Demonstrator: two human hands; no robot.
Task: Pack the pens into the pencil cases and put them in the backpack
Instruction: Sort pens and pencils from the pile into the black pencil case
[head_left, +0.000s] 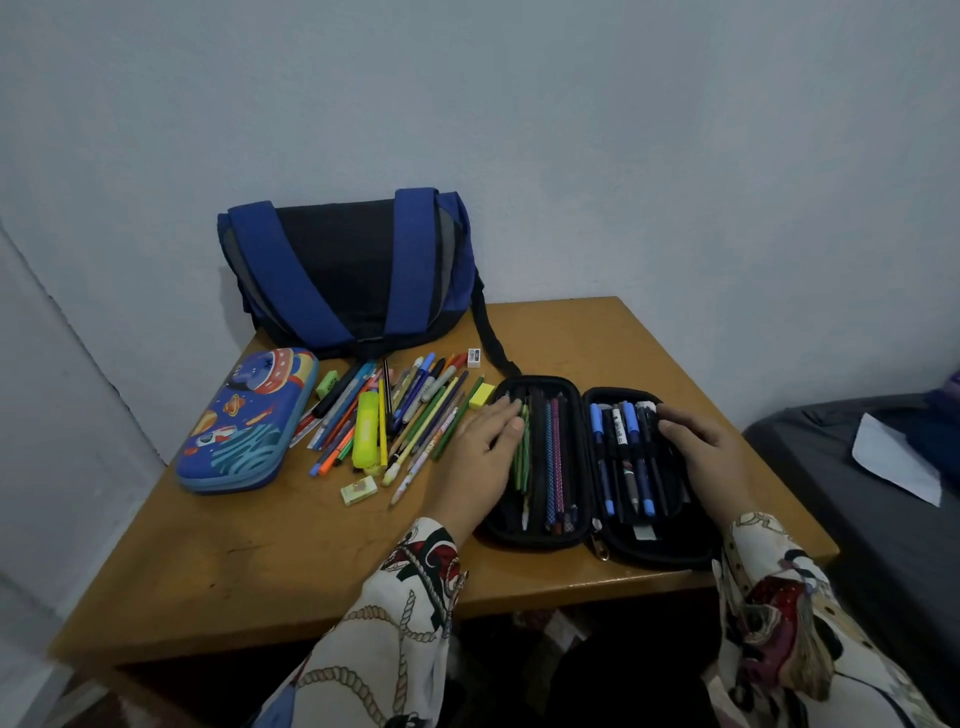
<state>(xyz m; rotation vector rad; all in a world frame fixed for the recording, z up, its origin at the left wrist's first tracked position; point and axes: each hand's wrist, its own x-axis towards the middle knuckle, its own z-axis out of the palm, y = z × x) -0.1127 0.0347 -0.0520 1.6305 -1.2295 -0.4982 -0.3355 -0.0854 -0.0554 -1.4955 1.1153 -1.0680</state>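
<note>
Head view: black pencil case (597, 540) lies unzipped and flat at the counter's (260, 571) near edge, both halves holding pens and pencils with their long axes running from near edge to far. Left hand (485, 452) rests spread on its left half, right hand (701, 441) loosely flat on its right half. Just left of this case lies a heap of loose pens (395, 421), fanned near to far, with erasers. Farther left a closed blue pencil case (244, 421); behind it, the backpack (353, 270) against the wall.
</note>
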